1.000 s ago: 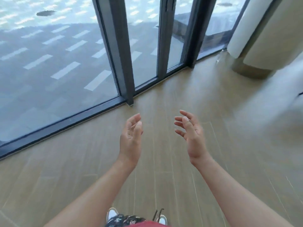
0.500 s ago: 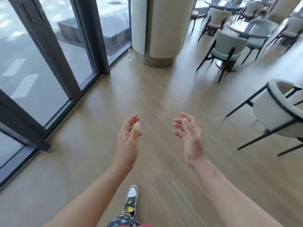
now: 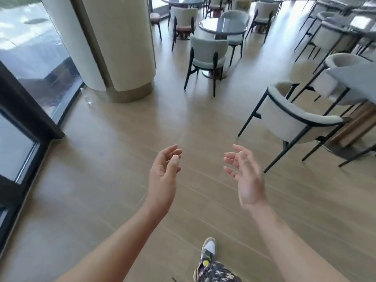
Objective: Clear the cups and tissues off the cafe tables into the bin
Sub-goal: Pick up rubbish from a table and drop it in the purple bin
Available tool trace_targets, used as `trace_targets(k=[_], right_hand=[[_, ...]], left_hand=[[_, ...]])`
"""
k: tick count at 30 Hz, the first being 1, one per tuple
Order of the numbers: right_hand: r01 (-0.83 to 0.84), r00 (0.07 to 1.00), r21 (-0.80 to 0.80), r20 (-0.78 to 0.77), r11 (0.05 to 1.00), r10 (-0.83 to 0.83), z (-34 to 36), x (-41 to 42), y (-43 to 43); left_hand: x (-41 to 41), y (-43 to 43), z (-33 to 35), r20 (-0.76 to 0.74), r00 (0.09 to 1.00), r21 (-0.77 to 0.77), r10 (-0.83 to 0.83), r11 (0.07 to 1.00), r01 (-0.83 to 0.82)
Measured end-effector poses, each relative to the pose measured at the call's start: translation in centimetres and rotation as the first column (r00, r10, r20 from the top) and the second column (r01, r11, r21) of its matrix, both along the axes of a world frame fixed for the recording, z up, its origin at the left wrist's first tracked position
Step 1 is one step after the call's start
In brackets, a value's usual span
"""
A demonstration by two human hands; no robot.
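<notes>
Reaching out over the wood-plank floor (image 3: 105, 180), two bare hands hang level with each other and well apart. The left hand (image 3: 163, 176) and the right hand (image 3: 247, 180) turn their palms toward each other. Their fingers point forward, away from the person, and each forearm's long axis runs from the bottom edge up toward the middle. Each grip is apart: the fingers are loosely bent and spread, and hold nothing. Below them shows one shoe (image 3: 208, 250), toe forward, above one patterned trouser leg (image 3: 215, 271).

Four tables can be counted. A round table (image 3: 222, 27) stands ahead, with a second table (image 3: 181, 0) behind it at the top edge. A grey table (image 3: 354, 78) is cut by the right edge, and a far table (image 3: 364, 23) sits at the upper right. Their tops are glossy and blurred, so I cannot tell whether cups or tissues lie on them. The grey table's long axis cannot be told either, as it is cropped.

At least seven upholstered chairs stand around the tables. The nearest is a pale tub chair (image 3: 293, 119) with its curved back toward the person, drawn up to the grey table. A grey-green chair (image 3: 207, 51) likewise backs toward the person at the round table.

One pale column (image 3: 122, 43) rises at the upper left beside the window glass (image 3: 30, 47). One small clear object (image 3: 87, 98) sits on the floor near the column's foot, too blurred to name.
</notes>
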State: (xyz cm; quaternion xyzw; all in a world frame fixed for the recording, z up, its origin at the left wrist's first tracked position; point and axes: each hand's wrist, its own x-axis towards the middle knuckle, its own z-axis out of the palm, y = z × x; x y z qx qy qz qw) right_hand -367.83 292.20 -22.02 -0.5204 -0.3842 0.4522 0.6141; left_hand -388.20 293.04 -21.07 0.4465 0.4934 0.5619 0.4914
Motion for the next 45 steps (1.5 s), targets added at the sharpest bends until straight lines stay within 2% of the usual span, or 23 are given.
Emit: trace_targets(k=[6,14,22,30,35,45], right_hand=[[0.095,0.995,0.02,-0.03,0.995,-0.094,-1.6,6.6,13.4],[0.076,0.997,0.042,-0.007,0.996,-0.076,1.3,16.4,34.2],[0.072,0.997,0.073,0.017,0.995,-0.073,2.6,22.8,53.3],[0.16,0.987,0.092,-0.009,0.983,-0.16,1.5,26.6,75.0],[0.215,0.977,0.079,-0.007,0.973,-0.215,3.2,29.5,87.3],[0.302,0.953,0.151,-0.025,0.941,-0.302,3.5,41.3,108.3]], left_hand=[[7.0,15.1,-0.8,-0.019,0.998,0.022,-0.067,0.998,0.067],[17.4,35.6,2.0,0.019,0.997,0.045,-0.076,0.996,0.075],[23.5,54.7,2.3,0.041,0.995,0.06,-0.091,0.994,0.089],[27.4,78.2,1.3,0.042,0.987,0.057,-0.157,0.986,0.155],[30.8,92.3,3.5,0.033,0.975,0.064,-0.221,0.974,0.218],[42.9,114.6,4.7,0.003,0.946,0.123,-0.323,0.939,0.32]])
